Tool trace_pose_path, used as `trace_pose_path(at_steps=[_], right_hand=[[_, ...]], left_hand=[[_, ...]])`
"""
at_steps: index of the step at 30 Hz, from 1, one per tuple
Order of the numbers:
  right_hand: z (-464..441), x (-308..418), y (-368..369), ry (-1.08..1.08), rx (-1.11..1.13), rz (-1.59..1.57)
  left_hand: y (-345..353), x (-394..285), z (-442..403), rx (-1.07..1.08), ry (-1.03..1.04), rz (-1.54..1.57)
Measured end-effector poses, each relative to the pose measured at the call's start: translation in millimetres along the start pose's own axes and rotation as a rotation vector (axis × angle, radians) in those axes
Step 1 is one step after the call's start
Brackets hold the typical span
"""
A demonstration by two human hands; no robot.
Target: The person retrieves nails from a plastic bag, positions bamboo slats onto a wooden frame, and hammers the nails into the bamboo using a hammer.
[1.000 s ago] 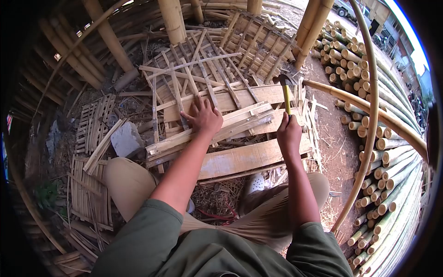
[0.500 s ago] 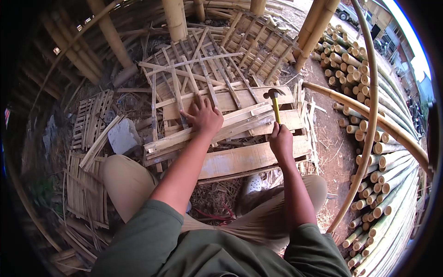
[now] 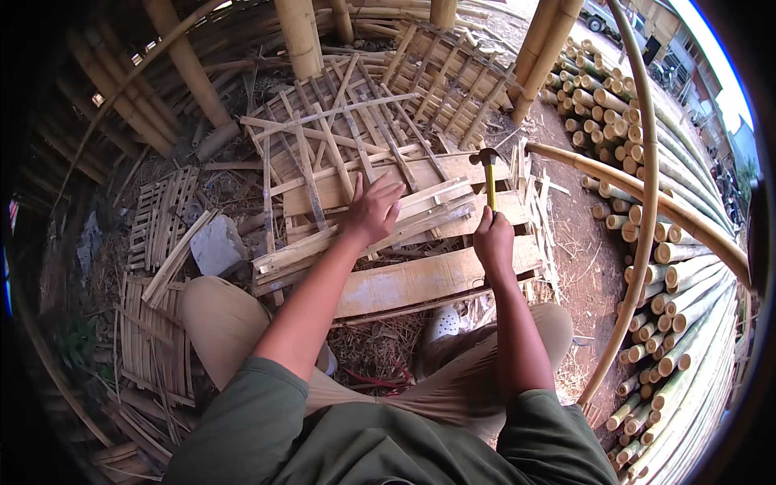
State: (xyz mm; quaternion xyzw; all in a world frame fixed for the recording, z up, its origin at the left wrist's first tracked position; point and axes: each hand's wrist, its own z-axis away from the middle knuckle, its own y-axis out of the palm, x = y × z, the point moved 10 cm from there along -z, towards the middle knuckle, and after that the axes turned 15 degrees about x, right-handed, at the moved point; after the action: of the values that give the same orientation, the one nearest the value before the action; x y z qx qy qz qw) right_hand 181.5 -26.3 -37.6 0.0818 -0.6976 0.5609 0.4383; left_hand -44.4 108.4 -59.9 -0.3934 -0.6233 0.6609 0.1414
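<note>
My right hand is wrapped round the yellow handle of a claw hammer, its dark head pointing up and away from me. My left hand is open, fingers stretched to the right, over a bundle of split bamboo strips; whether it touches them I cannot tell. These strips lie slantwise across a wooden plank bench in front of my knees. Behind them, a lattice of crossed bamboo slats rests partly on the bench.
Bamboo poles are stacked along the right, with a curved pole in front. Another slatted panel leans at the back near upright bamboo posts. To the left are a pale block and small slat panels.
My left hand has shifted right and turned, its fingers now pointing rightward instead of forward. The hammer has become more upright and moved slightly right in my right hand.
</note>
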Motion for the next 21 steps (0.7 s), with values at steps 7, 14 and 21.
trace_pose_path(at_steps=[7, 14, 21], right_hand=[[-2.5, -19.3, 22.7, 0.03, 0.116, 0.074], [-8.7, -16.2, 27.5, 0.014, 0.144, 0.094], [-7.4, -17.7, 28.0, 0.012, 0.154, 0.107]], left_hand=[[21.2, -11.3, -4.2, 0.193, 0.074, 0.003], [33.6, -17.8, -5.2, 0.151, 0.02, -0.026], [24.5, -33.6, -17.1, 0.041, -0.182, -0.07]])
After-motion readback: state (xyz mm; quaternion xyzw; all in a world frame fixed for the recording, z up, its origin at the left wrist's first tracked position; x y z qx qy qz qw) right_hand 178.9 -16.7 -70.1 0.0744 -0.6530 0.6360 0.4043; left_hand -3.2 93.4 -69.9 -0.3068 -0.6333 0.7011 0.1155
